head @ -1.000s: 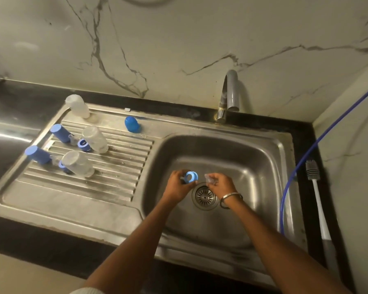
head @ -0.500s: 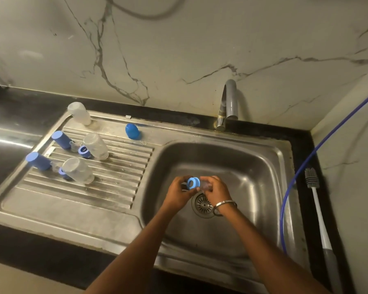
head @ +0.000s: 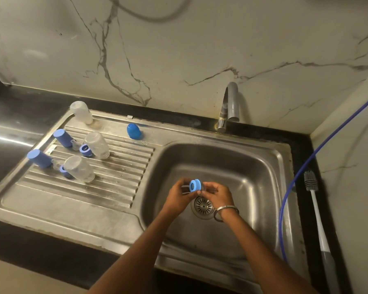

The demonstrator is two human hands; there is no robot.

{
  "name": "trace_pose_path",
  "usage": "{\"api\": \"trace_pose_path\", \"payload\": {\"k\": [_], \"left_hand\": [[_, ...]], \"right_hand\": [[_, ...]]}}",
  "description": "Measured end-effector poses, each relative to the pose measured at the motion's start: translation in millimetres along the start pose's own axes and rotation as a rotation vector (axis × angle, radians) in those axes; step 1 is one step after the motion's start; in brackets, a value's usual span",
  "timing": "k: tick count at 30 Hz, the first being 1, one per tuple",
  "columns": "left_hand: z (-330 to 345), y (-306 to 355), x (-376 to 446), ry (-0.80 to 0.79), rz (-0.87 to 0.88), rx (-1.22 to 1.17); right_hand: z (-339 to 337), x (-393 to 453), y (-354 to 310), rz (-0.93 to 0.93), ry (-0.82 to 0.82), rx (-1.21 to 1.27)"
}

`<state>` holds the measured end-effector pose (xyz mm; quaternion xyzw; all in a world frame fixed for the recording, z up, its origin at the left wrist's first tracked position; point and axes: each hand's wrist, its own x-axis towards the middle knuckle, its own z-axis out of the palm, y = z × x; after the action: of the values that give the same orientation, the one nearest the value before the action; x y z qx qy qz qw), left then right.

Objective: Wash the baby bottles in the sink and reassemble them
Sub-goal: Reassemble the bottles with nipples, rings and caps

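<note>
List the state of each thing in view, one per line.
Left hand: grips blue ring.
Right hand: pinches a clear part, too blurred to name.
Tap: no water running.
Three bottles: upside down on drainboard.
Brush: lying on counter.

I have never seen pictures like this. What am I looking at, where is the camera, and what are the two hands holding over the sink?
There is no machine here: a person works with two bare hands. The one picture comes from a camera worn on the person's head, looking forward and down.

The left hand holds a small blue plastic screw ring in its fingers, above the round metal drain of the stainless steel sink. The right hand meets it there and seems to pinch a small clear part, too blurred to name.

On the ribbed draining board at left lie clear plastic bottles, blue caps and another blue ring. A grey-and-white bottle brush lies on the dark counter at right.
</note>
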<state>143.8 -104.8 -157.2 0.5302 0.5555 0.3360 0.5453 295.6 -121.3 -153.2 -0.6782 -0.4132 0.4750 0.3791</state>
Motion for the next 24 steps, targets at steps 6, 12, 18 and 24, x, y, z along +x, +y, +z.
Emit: {"api": "trace_pose_path", "payload": {"k": [6, 12, 18, 24], "left_hand": [[0, 4, -4, -0.026, 0.005, 0.025], [-1, 4, -6, -0.037, -0.014, 0.009], [-4, 10, -11, -0.125, -0.01, -0.079], [-9, 17, -17, -0.225, -0.082, -0.219]], "right_hand": [[2, -4, -3, -0.009, -0.02, 0.059], [0, -4, 2, 0.026, -0.098, 0.219], [0, -4, 4, 0.052, -0.114, 0.322], [-4, -6, 4, -0.018, -0.118, 0.207]]}}
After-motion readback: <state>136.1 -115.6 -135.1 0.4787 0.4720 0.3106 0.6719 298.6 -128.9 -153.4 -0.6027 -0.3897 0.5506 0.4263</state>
